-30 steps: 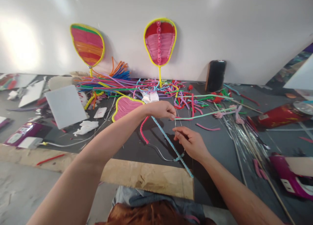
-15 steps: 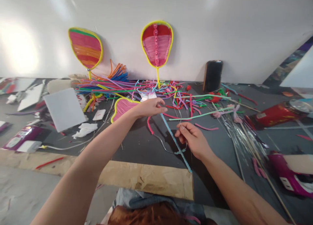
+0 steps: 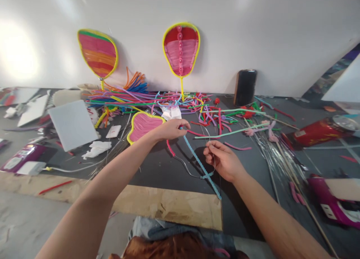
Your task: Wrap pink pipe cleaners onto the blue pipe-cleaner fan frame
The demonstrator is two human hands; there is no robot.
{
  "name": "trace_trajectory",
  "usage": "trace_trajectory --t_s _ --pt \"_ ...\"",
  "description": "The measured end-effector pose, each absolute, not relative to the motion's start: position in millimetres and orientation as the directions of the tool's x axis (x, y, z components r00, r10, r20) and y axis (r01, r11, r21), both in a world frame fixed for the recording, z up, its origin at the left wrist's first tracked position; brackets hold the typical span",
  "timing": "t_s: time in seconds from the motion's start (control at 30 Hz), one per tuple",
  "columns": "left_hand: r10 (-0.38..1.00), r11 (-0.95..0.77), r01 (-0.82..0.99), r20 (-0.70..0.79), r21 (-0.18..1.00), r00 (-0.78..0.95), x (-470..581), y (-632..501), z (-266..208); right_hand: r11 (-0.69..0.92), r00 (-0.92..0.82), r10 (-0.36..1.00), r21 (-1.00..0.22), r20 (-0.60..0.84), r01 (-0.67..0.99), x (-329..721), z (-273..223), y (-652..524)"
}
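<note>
My left hand (image 3: 172, 130) is closed at the upper end of a light-blue fuzzy pipe cleaner (image 3: 197, 157), with a bit of blue showing at the fingertips. The blue length slants down toward the table's front edge. A short blue twist crosses it low down, joined to a thin bent wire (image 3: 184, 164) whose far part is wrapped in pink-red (image 3: 170, 148). Thumb and fingers of my right hand (image 3: 222, 158) pinch the thin wire to the right of the blue length. Beside my left hand lies a pink panel with a yellow edge (image 3: 146, 125).
Two fan-shaped pieces, one striped (image 3: 98, 53) and one pink-red (image 3: 181, 51), lean against the white wall. A phone (image 3: 245, 87) stands there too. Loose pipe cleaners pile up behind my hands. A red can (image 3: 323, 130), wires and a purple glue-gun-like tool (image 3: 329, 199) lie right.
My left hand has lowered slightly and its fingers have closed at the blue pipe cleaner's upper end. My right hand keeps its pinch almost in place.
</note>
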State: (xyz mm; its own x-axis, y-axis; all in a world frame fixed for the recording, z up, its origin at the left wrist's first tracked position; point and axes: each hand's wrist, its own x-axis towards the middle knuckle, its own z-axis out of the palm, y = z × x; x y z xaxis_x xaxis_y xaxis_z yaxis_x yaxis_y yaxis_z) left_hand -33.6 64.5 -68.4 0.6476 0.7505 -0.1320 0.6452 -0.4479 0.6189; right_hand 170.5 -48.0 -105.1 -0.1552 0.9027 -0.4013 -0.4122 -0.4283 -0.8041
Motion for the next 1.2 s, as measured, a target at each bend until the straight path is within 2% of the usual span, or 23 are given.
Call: trace_trajectory --t_s 0.13,0.33,0.7,0.97,1.2 --pt "0.744 -0.44 0.649 -0.152 0.62 0.65 -33.1 66.4 -72.2 -0.405 -0.161 0.914 -0.826 -0.372 -0.392 170.8 -107.0 -48.0" --pt "0.703 -0.439 0.659 -0.222 0.611 0.675 -33.8 66.6 -67.1 -0.404 -0.183 0.913 -0.874 -0.365 -0.27 170.8 -110.3 -49.9" --pt "0.672 -0.448 0.653 -0.252 0.61 0.696 -35.7 63.8 -63.9 -0.49 -0.287 0.866 -0.813 -0.411 -0.314 175.6 -108.7 -50.8" --pt "0.652 -0.447 0.667 -0.294 0.596 0.699 -36.6 63.1 -61.3 -0.454 -0.298 0.866 -0.88 -0.401 -0.137 179.0 -106.1 -51.2" --pt "0.649 -0.429 0.695 -0.339 0.577 0.681 -35.7 61.7 -60.2 -0.403 -0.329 0.871 -0.914 -0.366 -0.051 183.4 -105.7 -50.1"
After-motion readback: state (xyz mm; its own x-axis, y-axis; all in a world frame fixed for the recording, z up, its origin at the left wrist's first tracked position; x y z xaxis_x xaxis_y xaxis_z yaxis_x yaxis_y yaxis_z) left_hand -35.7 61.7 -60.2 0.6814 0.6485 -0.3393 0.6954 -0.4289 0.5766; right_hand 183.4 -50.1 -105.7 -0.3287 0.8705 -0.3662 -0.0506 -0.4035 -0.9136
